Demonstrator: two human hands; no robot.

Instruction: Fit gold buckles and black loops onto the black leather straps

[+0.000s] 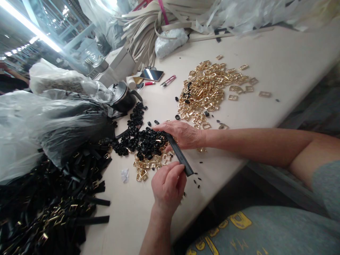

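My left hand [168,186] is closed in a pinch near the lower end of a short black strap [180,154]. Across the strap's upper end is my right hand [183,134], with its fingers curved around that end; the fingertips are partly hidden. Just beyond my right hand lies a heap of small black loops [151,141]. Gold buckles [147,164] are spread beside that heap, close to my left hand. A larger pile of gold rectangular buckles [204,90] rests farther up the table.
Black straps with gold buckles [53,212] are heaped at lower left under plastic bags [71,120]. Near a dark lidded mug [122,97] are a phone [152,74] and pink thread snips [168,81]. Beige strips [140,32] lie at the back. The table edge [212,202] runs beside my body.
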